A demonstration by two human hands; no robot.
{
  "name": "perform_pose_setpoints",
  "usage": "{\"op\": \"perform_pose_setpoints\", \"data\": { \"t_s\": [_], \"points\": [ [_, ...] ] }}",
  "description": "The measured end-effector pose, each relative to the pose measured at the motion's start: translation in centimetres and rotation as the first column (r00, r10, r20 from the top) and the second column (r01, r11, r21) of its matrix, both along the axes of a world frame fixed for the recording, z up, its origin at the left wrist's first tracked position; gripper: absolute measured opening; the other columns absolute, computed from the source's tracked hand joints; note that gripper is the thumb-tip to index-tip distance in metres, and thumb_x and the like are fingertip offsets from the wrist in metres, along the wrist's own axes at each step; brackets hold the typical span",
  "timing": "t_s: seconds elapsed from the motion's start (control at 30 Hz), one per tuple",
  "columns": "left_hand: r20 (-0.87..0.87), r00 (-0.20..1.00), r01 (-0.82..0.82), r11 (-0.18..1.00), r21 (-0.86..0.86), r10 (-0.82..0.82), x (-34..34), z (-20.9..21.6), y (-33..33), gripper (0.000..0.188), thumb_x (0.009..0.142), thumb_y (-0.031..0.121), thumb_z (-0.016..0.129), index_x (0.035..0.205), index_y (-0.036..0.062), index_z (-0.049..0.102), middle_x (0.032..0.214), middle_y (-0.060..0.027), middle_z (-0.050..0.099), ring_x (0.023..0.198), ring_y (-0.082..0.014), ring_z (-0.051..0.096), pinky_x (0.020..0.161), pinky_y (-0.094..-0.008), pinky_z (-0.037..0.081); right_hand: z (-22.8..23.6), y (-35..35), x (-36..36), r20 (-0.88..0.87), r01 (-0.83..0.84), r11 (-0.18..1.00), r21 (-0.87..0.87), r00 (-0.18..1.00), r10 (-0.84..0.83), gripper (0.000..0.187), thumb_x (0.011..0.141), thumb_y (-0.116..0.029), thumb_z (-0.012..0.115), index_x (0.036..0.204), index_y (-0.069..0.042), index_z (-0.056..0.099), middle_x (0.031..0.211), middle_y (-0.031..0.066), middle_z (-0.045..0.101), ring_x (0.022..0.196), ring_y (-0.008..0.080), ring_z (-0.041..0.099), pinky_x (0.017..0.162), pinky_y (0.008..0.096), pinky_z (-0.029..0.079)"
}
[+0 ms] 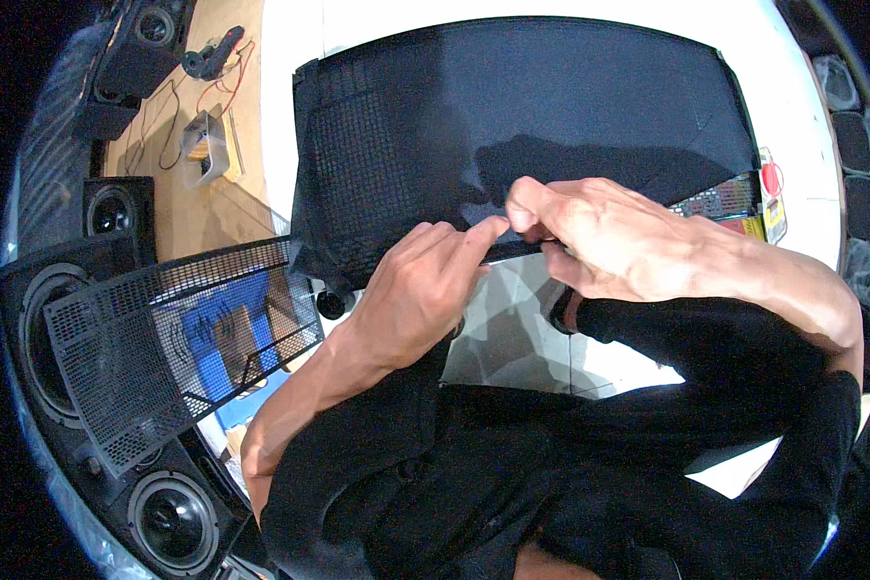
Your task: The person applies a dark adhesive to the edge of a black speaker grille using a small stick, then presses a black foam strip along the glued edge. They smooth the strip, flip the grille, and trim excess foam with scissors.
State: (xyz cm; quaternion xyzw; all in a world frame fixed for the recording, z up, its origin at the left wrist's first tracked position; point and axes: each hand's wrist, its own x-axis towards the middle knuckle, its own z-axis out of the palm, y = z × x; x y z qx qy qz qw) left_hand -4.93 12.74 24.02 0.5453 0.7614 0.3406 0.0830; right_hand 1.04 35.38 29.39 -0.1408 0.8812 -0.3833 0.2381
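A black cloth [551, 87] lies stretched over a large perforated panel, whose holes show through faintly on its left side. My left hand [420, 285] is closed at the panel's near edge, fingers curled and gripping the cloth there. Close beside it, my right hand [614, 237] is also closed, thumb and fingers pinching the same near edge of the cloth. The fingertips of both hands almost meet, and what lies under them is partly hidden. At the right corner the cloth leaves some of the bare perforated metal [720, 200] uncovered.
A bare black metal grille [179, 338] stands at the left, with something blue behind it. Several loudspeakers [172, 517] line the left side. On the wooden surface [232, 97] are wires and a clear plastic container [204, 150]. A yellow-and-red item [771, 198] lies at the right.
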Motion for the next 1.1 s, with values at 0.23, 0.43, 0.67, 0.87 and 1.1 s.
{"op": "perform_pose_setpoints", "data": {
  "t_s": [0.23, 0.43, 0.67, 0.87, 1.1],
  "points": [
    [0.131, 0.987, -0.102, 0.992, 0.077, 0.092, 0.5, -1.2, -0.4, 0.047, 0.075, -0.002, 0.08, 0.112, -0.0003, 0.05, 0.096, -0.0127, 0.066, 0.082, -0.022, 0.073, 0.07, -0.0325, 0.06, 0.1, -0.3, -0.4, 0.12, 0.07, 0.994, -0.085, 0.991, -0.06, 0.022, 0.082, 0.006, 0.052, 0.104, 0.005, 0.047, 0.089, 0.0229, 0.067, 0.088, 0.0393, 0.069, 0.075, 0.0446, 0.053],
    [0.078, 0.993, -0.094, 0.992, 0.088, 0.087, 0.4, -0.9, -0.5, 0.043, 0.073, -0.001, 0.081, 0.107, -0.0002, 0.054, 0.096, -0.0119, 0.066, 0.083, -0.0232, 0.071, 0.071, -0.0326, 0.059, 1.8, 0.8, -1.4, 0.227, 0.066, 0.991, 0.117, 0.97, -0.091, 0.023, 0.082, -0.004, 0.055, 0.1, 0.009, 0.056, 0.081, 0.0266, 0.066, 0.086, 0.0424, 0.068, 0.075, 0.0476, 0.052],
    [-0.03, 0.999, -0.038, 0.984, 0.171, 0.044, -0.7, 1.2, -1.9, 0.047, 0.069, 0.004, 0.086, 0.108, 0.0012, 0.06, 0.097, -0.0149, 0.064, 0.084, -0.0247, 0.066, 0.071, -0.0332, 0.056, -0.4, -2.5, -2.2, 0.052, 0.087, 0.99, -0.11, 0.995, -0.082, 0.026, 0.078, -0.002, 0.051, 0.098, 0.013, 0.058, 0.079, 0.0317, 0.064, 0.084, 0.0459, 0.067, 0.075, 0.0495, 0.052],
    [0.145, 0.879, -0.474, 0.805, 0.357, 0.453, -0.3, 2.6, -8.1, 0.045, 0.071, -0.008, 0.081, 0.11, -0.0029, 0.059, 0.093, -0.0114, 0.064, 0.076, -0.0137, 0.061, 0.065, -0.0259, 0.05, -0.7, -7.0, -5.7, 0.107, -0.033, 0.999, -0.034, 0.994, 0.037, 0.028, 0.082, -0.004, 0.052, 0.103, 0.014, 0.057, 0.088, 0.0307, 0.068, 0.092, 0.0411, 0.069, 0.081, 0.0467, 0.053],
    [0.481, 0.674, -0.736, 0.565, 0.374, 0.561, 2.9, 1.1, -12.9, 0.044, 0.077, -0.012, 0.073, 0.116, 0.0001, 0.055, 0.095, -0.008, 0.063, 0.083, -0.013, 0.06, 0.08, -0.0261, 0.049, -1.2, -10.6, -8.2, 0.135, -0.132, 0.989, -0.072, 0.981, 0.141, 0.026, 0.086, -0.005, 0.053, 0.106, 0.011, 0.059, 0.089, 0.0265, 0.07, 0.089, 0.0369, 0.07, 0.078, 0.0442, 0.053]
  ]
}}
